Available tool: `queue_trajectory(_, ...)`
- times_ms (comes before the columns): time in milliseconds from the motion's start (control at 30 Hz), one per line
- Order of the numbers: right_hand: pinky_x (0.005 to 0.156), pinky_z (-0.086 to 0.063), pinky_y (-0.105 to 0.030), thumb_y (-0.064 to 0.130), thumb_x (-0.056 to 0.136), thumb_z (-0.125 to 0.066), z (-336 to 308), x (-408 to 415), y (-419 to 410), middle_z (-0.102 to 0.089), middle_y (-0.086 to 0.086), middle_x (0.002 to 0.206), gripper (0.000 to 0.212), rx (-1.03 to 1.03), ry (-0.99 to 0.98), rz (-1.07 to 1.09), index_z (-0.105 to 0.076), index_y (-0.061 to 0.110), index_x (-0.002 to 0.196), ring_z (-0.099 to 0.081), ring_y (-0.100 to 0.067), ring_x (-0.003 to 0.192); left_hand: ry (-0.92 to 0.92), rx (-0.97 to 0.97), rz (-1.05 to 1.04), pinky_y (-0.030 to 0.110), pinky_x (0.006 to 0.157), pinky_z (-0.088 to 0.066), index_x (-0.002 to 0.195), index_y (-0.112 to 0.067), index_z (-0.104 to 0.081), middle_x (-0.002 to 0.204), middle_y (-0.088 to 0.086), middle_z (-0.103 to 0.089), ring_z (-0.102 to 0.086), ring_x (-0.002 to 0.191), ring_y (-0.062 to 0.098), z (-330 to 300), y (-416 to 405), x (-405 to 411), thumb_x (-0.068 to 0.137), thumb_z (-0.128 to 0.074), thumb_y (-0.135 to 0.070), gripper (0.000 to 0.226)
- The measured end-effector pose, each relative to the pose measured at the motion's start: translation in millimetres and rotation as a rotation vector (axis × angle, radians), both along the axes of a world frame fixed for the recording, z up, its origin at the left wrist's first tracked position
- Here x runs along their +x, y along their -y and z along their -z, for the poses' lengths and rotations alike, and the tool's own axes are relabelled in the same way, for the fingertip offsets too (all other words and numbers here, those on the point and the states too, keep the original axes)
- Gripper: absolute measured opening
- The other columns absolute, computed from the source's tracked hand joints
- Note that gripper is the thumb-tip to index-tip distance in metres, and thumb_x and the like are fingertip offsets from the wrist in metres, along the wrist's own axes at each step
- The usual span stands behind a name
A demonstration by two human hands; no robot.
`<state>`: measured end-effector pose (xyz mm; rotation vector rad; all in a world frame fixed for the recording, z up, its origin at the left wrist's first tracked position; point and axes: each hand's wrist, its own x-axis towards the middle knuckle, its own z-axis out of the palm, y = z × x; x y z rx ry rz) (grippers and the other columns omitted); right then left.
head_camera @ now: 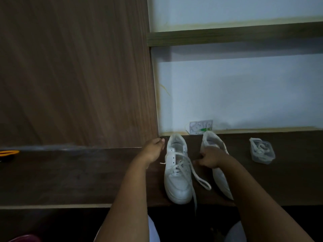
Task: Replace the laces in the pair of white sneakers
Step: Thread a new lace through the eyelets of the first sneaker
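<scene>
On the dark desk (70, 175), left hand (153, 151) sits curled just beside the left sneaker (177, 172), can't tell if it's pinching anything. Its lace (195, 173) is half undone and trailing off the edge. Right hand (211, 158) grips the other sneaker (220, 179). Plastic tub (262, 151) of laces further right.

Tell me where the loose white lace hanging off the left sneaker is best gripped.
Probably at the looped stretch of the loose white lace lying on the dark wooden shelf, right of the left white sneaker. Pinch from above: there it lies free of the eyelets, and the right hand is closest.
</scene>
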<state>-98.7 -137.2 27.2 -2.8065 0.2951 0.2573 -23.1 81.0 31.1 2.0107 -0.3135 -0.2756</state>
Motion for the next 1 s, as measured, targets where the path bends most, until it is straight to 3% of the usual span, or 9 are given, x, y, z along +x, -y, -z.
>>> queue_trajectory(100, 0.074, -0.038, -0.019, 0.025, 0.089, -0.061, 4, 7, -30, -0.059, 0.002, 0.098, 0.011, 0.124, 0.516, -0.030, -0.066, 0.018, 0.095, -0.058, -0.018, 0.099, 0.021, 0.076, -0.054, 0.034, 0.077, -0.043, 0.068, -0.016, -0.053, 0.077, 0.006, -0.058, -0.053, 0.073, 0.021, 5, 9, 5, 0.102, -0.039, -0.036, 0.042)
queue_trajectory(167, 0.071, -0.037, -0.016, 0.020, 0.087, -0.061, 14, 13, -49, -0.059, 0.002, 0.103, 0.014, 0.101, 0.595, -0.149, -0.068, 0.020, 0.100, -0.056, -0.017, 0.100, 0.022, 0.189, -0.102, 0.036, 0.082, -0.049, 0.078, -0.015, -0.062, 0.086, 0.008, -0.066, -0.061, 0.081, 0.024, 10, 9, 7, 0.101, -0.040, -0.036, 0.038)
queue_trajectory(267, 0.088, -0.043, -0.032, 0.028, 0.089, -0.059, 39, 21, -67, -0.061, 0.000, 0.120, 0.032, -0.142, 0.569, -0.197, -0.060, 0.019, 0.120, -0.047, -0.023, 0.119, -0.064, 0.316, -0.171, 0.036, 0.079, -0.054, 0.095, -0.009, -0.067, 0.090, 0.008, -0.071, -0.067, 0.080, 0.024, 22, 7, 8, 0.100, -0.046, -0.030, 0.030)
queue_trajectory(433, 0.079, -0.039, -0.022, 0.012, 0.087, -0.057, 41, 32, -79, -0.068, -0.009, 0.102, 0.018, 0.017, 0.623, -0.096, -0.071, 0.010, 0.099, -0.057, -0.022, 0.103, -0.546, -0.074, -0.186, 0.024, 0.052, -0.050, 0.088, -0.006, -0.062, 0.074, 0.008, -0.066, -0.061, 0.064, 0.016, 23, 21, -8, 0.104, -0.039, -0.037, 0.042)
queue_trajectory(533, 0.067, -0.040, -0.012, 0.010, 0.085, -0.060, 29, 24, -79, -0.071, -0.007, 0.089, 0.014, 0.321, 0.561, -0.139, -0.074, 0.009, 0.088, -0.064, -0.012, 0.084, -0.634, -0.270, -0.202, 0.025, 0.049, -0.049, 0.083, -0.010, -0.060, 0.073, 0.007, -0.062, -0.058, 0.060, 0.017, 24, 24, -2, 0.104, -0.040, -0.030, 0.035)
queue_trajectory(700, 0.066, -0.037, -0.001, 0.016, 0.081, -0.073, 22, 3, -79, -0.072, 0.009, 0.077, 0.005, 0.426, 0.516, -0.354, -0.078, 0.014, 0.082, -0.057, 0.016, 0.070, -0.692, -0.633, -0.246, 0.019, 0.043, -0.041, 0.079, -0.005, -0.060, 0.050, -0.001, -0.057, -0.047, 0.042, 0.006, 16, 20, 8, 0.103, -0.044, -0.013, 0.029)
queue_trajectory(767, 0.067, -0.039, -0.003, 0.023, 0.083, -0.072, 22, 3, -75, -0.071, 0.014, 0.081, 0.009, 0.431, 0.434, -0.344, -0.077, 0.017, 0.088, -0.060, 0.010, 0.074, -0.600, -0.546, -0.206, 0.017, 0.037, -0.028, 0.078, -0.006, -0.058, 0.051, -0.003, -0.051, -0.032, 0.038, 0.004, 10, 17, 3, 0.101, -0.049, -0.015, 0.027)
queue_trajectory(900, 0.069, -0.038, -0.010, 0.027, 0.092, -0.059, 24, 15, -59, -0.070, 0.001, 0.102, 0.021, 0.381, 0.498, -0.003, -0.070, 0.017, 0.106, -0.063, -0.010, 0.091, -0.288, -0.127, -0.154, 0.025, 0.061, -0.039, 0.081, -0.011, -0.068, 0.083, 0.000, -0.059, -0.049, 0.069, 0.013, 10, 4, 1, 0.094, -0.062, -0.022, 0.018)
queue_trajectory(1000, 0.074, -0.040, -0.012, 0.022, 0.093, -0.056, 26, 21, -59, -0.066, -0.004, 0.109, 0.024, 0.310, 0.470, 0.064, -0.067, 0.013, 0.113, -0.062, -0.017, 0.100, -0.208, -0.054, -0.132, 0.025, 0.055, -0.035, 0.074, -0.014, -0.067, 0.082, 0.004, -0.062, -0.048, 0.068, 0.014, 16, 2, 0, 0.098, -0.056, -0.029, 0.030)
